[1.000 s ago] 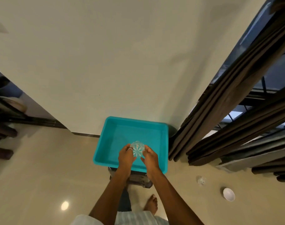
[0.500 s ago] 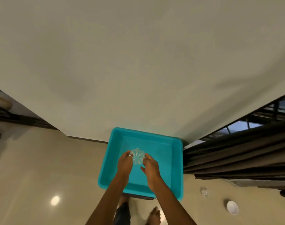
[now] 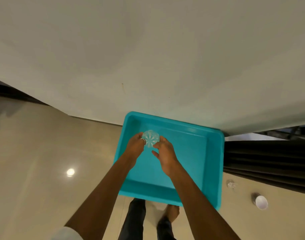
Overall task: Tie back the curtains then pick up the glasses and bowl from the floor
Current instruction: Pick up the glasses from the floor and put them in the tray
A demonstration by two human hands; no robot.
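Observation:
A clear cut-pattern glass [image 3: 150, 139] is held between both hands above the far left part of a teal plastic tub [image 3: 215, 170]. My left hand [image 3: 135, 147], with a ring on one finger, grips the glass's left side. My right hand [image 3: 164, 153] lies against its right side, thumb slightly off below it. A second clear glass [image 3: 231, 184] stands on the floor to the right of the tub. Beside it, farther right, a white bowl [image 3: 261, 202] rests on the floor. Dark brown curtains [image 3: 269, 161] hang at the right edge.
The tub stands raised above the floor against a plain white wall [image 3: 148, 58]. My bare foot [image 3: 172, 212] and trouser legs show under the tub's near edge. Glossy beige floor tiles [image 3: 44, 161] spread to the left, with a lamp reflection.
The view has swung left and down, so the curtains slid toward the right edge and the tub looms larger. Both hands stay on the glass over the tub, lower in it.

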